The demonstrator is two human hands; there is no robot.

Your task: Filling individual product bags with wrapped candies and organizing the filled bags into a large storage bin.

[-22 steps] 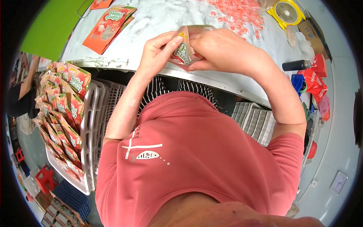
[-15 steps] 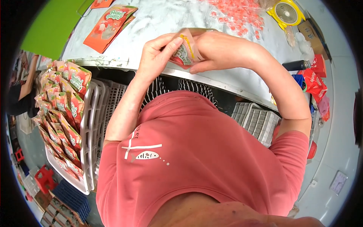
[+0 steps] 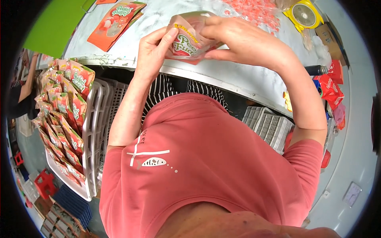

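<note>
Both hands grasp 1 glossy pink-and-red plastic snack pouch (image 3: 186, 41), lifted above the near edge of the pale grey surface (image 3: 238, 75). The left hand (image 3: 152, 49) pinches the pouch's left side with thumb and fingers; the right hand (image 3: 242, 39) wraps over its top and right side. Flat orange-red pouches (image 3: 113, 23) lie near the surface's far left corner, and loose pink sweets (image 3: 250, 10) scatter toward its far edge.
</note>
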